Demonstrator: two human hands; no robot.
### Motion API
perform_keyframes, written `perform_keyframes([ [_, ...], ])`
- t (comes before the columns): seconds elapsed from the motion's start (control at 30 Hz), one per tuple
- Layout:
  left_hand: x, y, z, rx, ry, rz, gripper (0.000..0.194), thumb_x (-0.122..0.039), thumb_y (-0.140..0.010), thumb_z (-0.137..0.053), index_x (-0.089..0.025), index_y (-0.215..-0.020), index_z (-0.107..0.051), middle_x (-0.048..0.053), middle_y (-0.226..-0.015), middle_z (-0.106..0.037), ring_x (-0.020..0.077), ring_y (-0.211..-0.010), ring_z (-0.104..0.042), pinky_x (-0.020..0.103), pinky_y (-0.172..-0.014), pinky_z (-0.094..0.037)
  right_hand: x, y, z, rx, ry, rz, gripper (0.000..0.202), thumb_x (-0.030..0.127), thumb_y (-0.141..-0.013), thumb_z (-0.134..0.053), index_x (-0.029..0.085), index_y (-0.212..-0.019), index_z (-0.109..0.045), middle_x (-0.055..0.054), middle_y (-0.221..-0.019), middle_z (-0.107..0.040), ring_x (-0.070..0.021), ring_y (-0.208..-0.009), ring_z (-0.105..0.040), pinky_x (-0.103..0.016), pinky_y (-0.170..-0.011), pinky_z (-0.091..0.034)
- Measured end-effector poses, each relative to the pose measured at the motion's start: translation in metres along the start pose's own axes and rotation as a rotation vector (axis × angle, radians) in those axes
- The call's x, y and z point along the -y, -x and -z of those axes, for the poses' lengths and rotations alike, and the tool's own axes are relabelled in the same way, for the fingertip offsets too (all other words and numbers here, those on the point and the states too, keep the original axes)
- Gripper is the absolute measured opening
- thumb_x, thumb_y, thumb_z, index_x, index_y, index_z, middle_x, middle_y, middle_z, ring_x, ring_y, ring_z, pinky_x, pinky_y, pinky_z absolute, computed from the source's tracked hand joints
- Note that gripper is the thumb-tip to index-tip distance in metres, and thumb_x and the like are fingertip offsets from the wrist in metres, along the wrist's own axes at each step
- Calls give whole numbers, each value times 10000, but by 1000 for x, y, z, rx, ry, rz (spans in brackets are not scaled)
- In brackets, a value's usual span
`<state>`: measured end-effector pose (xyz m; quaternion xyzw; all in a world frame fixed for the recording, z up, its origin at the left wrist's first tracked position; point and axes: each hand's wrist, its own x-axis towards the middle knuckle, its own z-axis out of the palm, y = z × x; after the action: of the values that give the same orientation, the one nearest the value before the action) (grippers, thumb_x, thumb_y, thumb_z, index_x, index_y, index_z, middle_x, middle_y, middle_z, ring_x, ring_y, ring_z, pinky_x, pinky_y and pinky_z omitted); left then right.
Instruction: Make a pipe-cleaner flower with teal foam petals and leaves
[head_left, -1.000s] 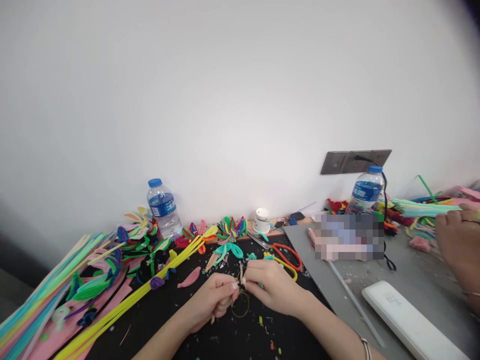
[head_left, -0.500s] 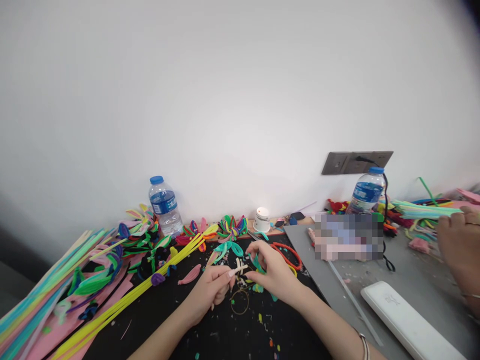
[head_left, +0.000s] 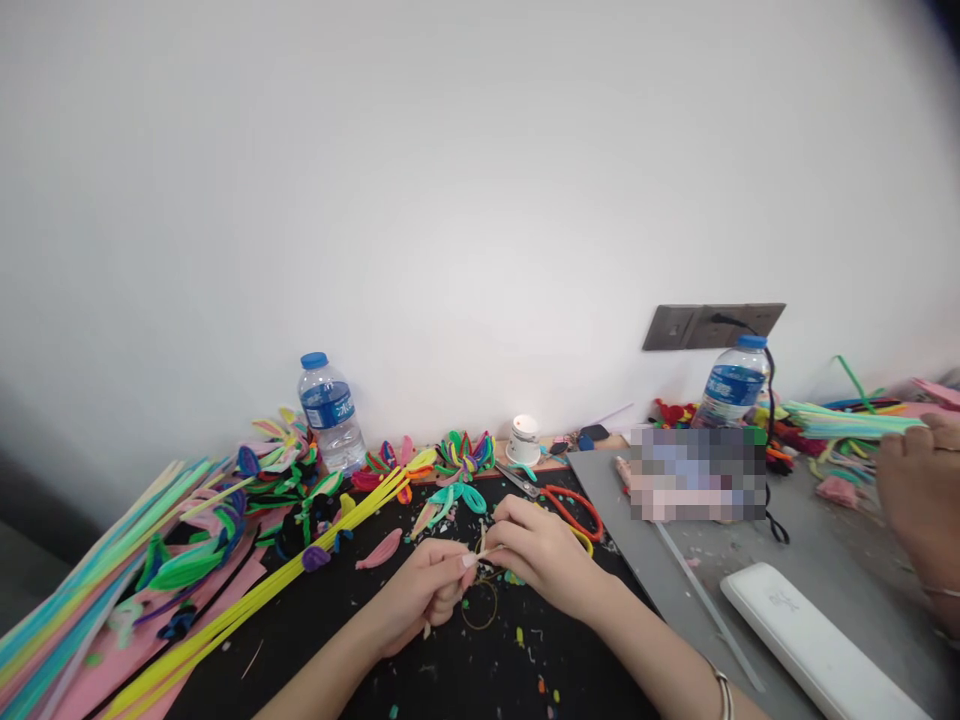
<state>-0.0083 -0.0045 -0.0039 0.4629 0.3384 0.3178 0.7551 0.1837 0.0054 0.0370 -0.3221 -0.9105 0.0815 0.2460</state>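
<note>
My left hand is closed, thumb and forefinger pinching a short cream pipe cleaner piece. From the other side, the fingertips of my right hand are closed on the same piece, so it spans the small gap between both hands. Most of it is hidden by the fingers. A thin wire ring lies on the black mat just below. Behind my right hand are red-handled scissors. Teal looped pipe cleaners and a pink petal shape lie beyond my left hand.
Yellow pipe cleaners stretch across the left, beside bundles of coloured ones. Water bottles and a white tub stand by the wall. At right lie a white oblong case and another person's hand.
My right hand has closed its fingers and come in to grip the cream piece, where before its thumb and fingers were apart. The scissors' blades show more now.
</note>
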Motion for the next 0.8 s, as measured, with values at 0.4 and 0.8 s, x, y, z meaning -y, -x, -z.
perform_keyframes([
  [0.4, 2, 1, -3, -149, -786, -295, 363, -365, -864, -396, -163, -568, -453, -51, -480, -336, 85, -464, -302, 230, -489, -209, 2, 0, -7, -4, -209, -156, 190, 91, -799, -442, 161, -628, -486, 12, -647, -472, -105, -614, -434, -203, -552, -310],
  [0.8, 1, 0, 2, -74, -264, -103, 332, -435, -824, -460, -171, -622, -459, -102, -422, -211, 59, -384, -139, 211, -398, -112, -5, -3, 2, -56, -528, -312, 132, 194, -800, -524, 172, -911, -591, 4, -776, -551, -95, -606, -441, -201, -541, -352],
])
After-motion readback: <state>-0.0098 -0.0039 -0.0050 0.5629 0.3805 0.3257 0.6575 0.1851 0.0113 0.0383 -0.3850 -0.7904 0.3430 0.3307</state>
